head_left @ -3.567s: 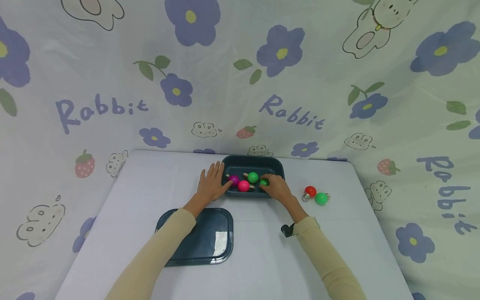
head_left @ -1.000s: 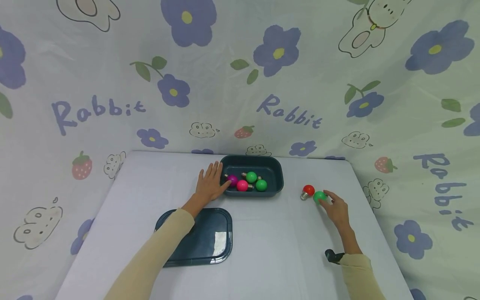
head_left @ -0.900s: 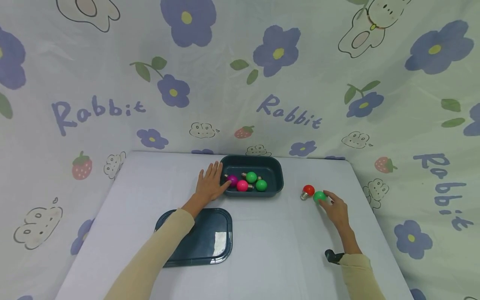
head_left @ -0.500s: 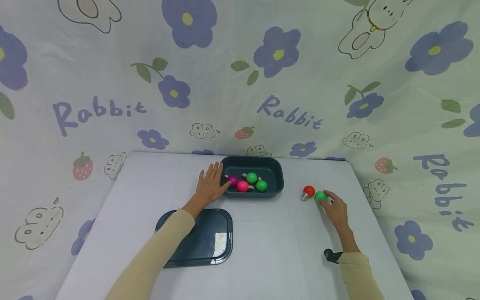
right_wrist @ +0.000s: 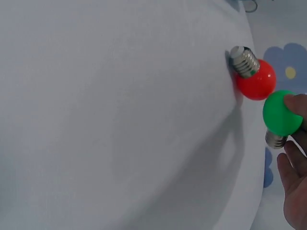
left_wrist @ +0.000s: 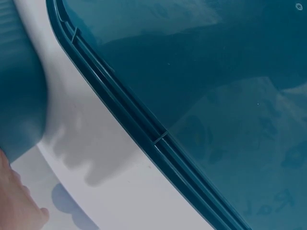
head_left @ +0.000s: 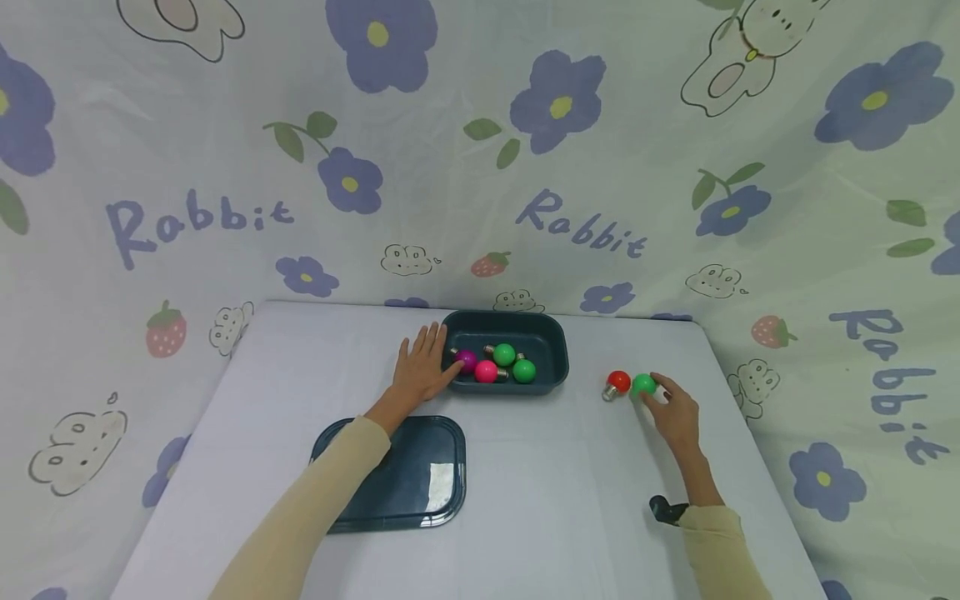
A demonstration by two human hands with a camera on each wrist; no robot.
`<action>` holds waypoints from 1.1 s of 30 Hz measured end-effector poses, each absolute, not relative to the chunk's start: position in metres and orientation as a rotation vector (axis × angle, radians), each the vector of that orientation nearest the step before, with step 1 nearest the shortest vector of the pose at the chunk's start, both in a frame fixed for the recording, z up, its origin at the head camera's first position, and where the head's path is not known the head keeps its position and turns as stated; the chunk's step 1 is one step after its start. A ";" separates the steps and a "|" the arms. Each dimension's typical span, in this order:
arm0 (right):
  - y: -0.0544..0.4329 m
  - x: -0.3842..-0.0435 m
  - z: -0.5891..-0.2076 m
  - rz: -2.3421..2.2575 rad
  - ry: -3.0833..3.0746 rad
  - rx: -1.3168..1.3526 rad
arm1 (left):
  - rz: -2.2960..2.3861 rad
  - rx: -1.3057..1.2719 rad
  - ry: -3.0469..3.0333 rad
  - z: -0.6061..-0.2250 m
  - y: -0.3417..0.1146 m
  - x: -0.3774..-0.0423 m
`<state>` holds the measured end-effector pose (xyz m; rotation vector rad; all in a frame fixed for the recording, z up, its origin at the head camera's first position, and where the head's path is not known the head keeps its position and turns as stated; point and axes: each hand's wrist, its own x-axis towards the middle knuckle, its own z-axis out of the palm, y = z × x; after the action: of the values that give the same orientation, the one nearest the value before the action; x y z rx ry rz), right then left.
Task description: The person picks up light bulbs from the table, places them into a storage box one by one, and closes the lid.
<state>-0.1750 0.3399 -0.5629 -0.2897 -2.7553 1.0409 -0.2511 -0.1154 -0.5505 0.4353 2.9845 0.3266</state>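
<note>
In the head view, my right hand [head_left: 677,418] pinches a green light bulb [head_left: 643,385] between thumb and fingers at the right of the table. Just left of it lies a red light bulb [head_left: 618,382], its metal base toward me. The right wrist view shows the green bulb [right_wrist: 282,113] under my thumb, its screw base pointing down, beside the red bulb [right_wrist: 256,80]. My left hand [head_left: 422,367] rests with fingers spread against the left side of a dark box [head_left: 558,354]. Inside the box are a purple bulb [head_left: 466,360], a pink bulb [head_left: 486,372] and two green bulbs [head_left: 524,371].
A dark lid [head_left: 408,475] lies on the white table [head_left: 540,500] in front of the box, partly under my left forearm. Its ridged rim [left_wrist: 129,110] fills much of the left wrist view. A patterned curtain [head_left: 450,167] hangs behind the table.
My right hand has let go of a green bulb in the box, moved right, and taken hold of the green bulb beside the red one. My left hand stays at the box.
</note>
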 end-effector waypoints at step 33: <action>0.220 -0.225 -0.515 1.206 -2.607 0.246 | 0.358 0.427 2.992 -0.548 -0.114 -0.248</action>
<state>-0.2250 0.2198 -0.5153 0.2455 -2.6072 1.2062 -0.2481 -0.1138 -0.5481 0.4272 2.9916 0.3581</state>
